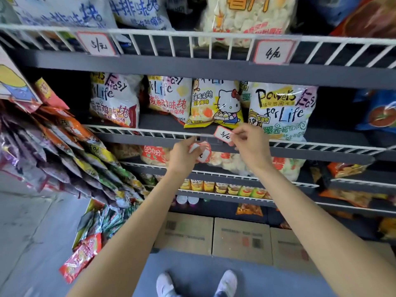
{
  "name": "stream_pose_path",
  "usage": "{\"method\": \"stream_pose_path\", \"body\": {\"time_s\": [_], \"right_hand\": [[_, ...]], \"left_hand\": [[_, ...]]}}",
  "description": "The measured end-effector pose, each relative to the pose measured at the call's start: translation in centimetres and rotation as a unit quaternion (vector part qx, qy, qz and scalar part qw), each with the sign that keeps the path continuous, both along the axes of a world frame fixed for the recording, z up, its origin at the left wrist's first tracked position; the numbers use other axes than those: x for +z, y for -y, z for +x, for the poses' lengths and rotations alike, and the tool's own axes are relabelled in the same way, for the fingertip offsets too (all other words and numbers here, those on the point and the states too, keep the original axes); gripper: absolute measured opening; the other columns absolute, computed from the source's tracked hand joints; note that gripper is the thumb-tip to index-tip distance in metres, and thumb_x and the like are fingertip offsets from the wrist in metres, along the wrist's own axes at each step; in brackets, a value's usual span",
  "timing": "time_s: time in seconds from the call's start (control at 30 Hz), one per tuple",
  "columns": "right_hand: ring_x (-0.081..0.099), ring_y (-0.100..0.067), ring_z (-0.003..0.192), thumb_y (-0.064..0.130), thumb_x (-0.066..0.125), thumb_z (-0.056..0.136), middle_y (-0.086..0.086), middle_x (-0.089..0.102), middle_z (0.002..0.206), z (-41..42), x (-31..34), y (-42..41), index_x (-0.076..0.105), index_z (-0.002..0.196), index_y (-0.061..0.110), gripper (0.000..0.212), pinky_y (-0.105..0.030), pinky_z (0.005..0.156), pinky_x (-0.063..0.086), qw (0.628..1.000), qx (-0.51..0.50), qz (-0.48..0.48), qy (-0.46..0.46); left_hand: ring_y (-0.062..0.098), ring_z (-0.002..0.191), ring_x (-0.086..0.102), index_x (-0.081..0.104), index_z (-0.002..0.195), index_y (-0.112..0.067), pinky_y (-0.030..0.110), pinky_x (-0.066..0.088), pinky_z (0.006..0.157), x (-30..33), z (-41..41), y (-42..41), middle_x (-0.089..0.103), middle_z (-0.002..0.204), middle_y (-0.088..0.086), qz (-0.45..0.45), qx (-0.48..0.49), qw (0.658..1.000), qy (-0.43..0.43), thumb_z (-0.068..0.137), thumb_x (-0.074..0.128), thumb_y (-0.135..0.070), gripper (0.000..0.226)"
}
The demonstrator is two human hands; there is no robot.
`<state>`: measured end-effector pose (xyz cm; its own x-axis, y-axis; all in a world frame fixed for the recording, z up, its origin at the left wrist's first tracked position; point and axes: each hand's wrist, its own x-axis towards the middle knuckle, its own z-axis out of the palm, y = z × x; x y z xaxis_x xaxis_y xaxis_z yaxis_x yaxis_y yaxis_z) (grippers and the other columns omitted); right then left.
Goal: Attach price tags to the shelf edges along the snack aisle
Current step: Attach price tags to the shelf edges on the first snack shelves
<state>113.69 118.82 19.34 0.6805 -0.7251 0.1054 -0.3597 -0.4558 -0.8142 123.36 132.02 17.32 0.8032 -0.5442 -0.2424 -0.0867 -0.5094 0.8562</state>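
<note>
Head view puts me square in front of the snack shelves, both bare arms reaching up to the middle shelf edge (300, 152). My right hand (249, 144) pinches a single price tag (224, 135) by its right end between thumb and fingers; the tag is red-bordered, white in the middle with handwriting, tilted, and it sits right against the white wire rail (132, 132) where a clear plastic holder (211, 140) hangs on the rail. I cannot tell whether the tag has entered the holder or only lies in front of it. My left hand (182, 154) curls round a small stack of tags (202, 151) just below the rail and just left of the right hand, the two hands near but apart.

Above, the upper rail carries two tags already hung: a left tag (99, 44) and a right tag (273, 52). Behind my hands a Hello Kitty bag (216, 103) leans close to the rail, its lower corner just above the pinched tag. A rack of hanging packets (70, 151) crowds the left side. Cardboard boxes (240, 239) line the floor under the shelves, and open grey floor (192, 266) lies between them and my shoes (227, 279).
</note>
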Motion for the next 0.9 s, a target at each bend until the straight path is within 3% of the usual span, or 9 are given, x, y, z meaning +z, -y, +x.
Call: {"method": "stream_pose_path", "body": {"time_s": [0.13,0.33,0.43,0.6,0.77,0.83,0.9], "right_hand": [[0.066,-0.018,0.078,0.008,0.057,0.090,-0.006,0.069,0.080,-0.1,0.2,-0.2,0.070,0.085,0.006,0.013,-0.038,0.081,0.054,1.000,0.012,-0.011,0.007],[0.063,-0.012,0.075,0.009,0.058,0.089,-0.005,0.071,0.081,-0.5,0.2,-0.1,0.072,0.085,0.007,0.014,-0.021,0.076,0.049,0.998,0.031,-0.048,0.012],[0.061,-0.009,0.075,0.011,0.059,0.089,-0.004,0.070,0.083,-0.5,0.2,0.0,0.072,0.086,0.007,0.014,-0.013,0.072,0.043,0.998,0.036,-0.056,0.009],[0.063,-0.012,0.076,0.010,0.060,0.089,-0.005,0.071,0.084,-0.4,0.3,-0.4,0.072,0.090,0.006,0.013,-0.021,0.076,0.050,0.996,0.050,-0.073,0.014],[0.064,-0.014,0.076,0.009,0.059,0.089,-0.006,0.072,0.084,-0.4,0.6,-0.6,0.072,0.091,0.004,0.014,-0.024,0.076,0.052,0.991,0.059,-0.118,0.015],[0.065,-0.015,0.075,0.009,0.059,0.089,-0.006,0.072,0.084,-0.1,0.7,-0.6,0.073,0.090,0.005,0.014,-0.022,0.074,0.051,0.988,0.072,-0.140,0.005],[0.065,-0.017,0.074,0.009,0.059,0.089,-0.007,0.072,0.083,0.3,0.6,-0.7,0.073,0.088,0.005,0.015,-0.028,0.074,0.052,0.982,0.095,-0.163,-0.013]], "left_hand": [[0.027,0.121,0.054,0.037,0.141,-0.005,0.043,0.048,0.099,0.3,-0.6,0.6,0.052,0.137,0.012,0.002,-0.010,1.000,-0.005,0.091,0.058,-0.021,0.056],[0.034,0.111,0.060,0.050,0.133,-0.006,0.047,0.051,0.092,0.6,-0.6,1.0,0.062,0.123,0.018,0.012,-0.002,1.000,0.002,0.091,0.059,-0.023,0.046],[0.030,0.112,0.060,0.050,0.134,-0.008,0.045,0.052,0.093,0.6,-0.4,0.6,0.062,0.125,0.016,0.014,-0.014,1.000,0.012,0.090,0.060,-0.022,0.047],[0.023,0.128,0.049,0.047,0.137,-0.011,0.027,0.040,0.101,0.7,-0.3,-0.4,0.051,0.139,0.006,0.045,-0.079,0.994,0.064,0.092,0.058,-0.023,0.048],[0.030,0.123,0.052,0.048,0.136,-0.018,0.032,0.043,0.097,1.3,0.3,-1.7,0.052,0.138,0.006,0.099,-0.130,0.978,0.127,0.093,0.055,-0.018,0.044],[0.031,0.118,0.055,0.048,0.136,-0.023,0.033,0.044,0.095,1.5,0.8,-2.0,0.054,0.137,0.008,0.137,-0.166,0.963,0.162,0.093,0.053,-0.014,0.044],[0.033,0.111,0.058,0.047,0.137,-0.025,0.037,0.047,0.093,1.9,1.3,-2.1,0.057,0.133,0.012,0.170,-0.208,0.943,0.196,0.093,0.051,-0.008,0.047]]}}
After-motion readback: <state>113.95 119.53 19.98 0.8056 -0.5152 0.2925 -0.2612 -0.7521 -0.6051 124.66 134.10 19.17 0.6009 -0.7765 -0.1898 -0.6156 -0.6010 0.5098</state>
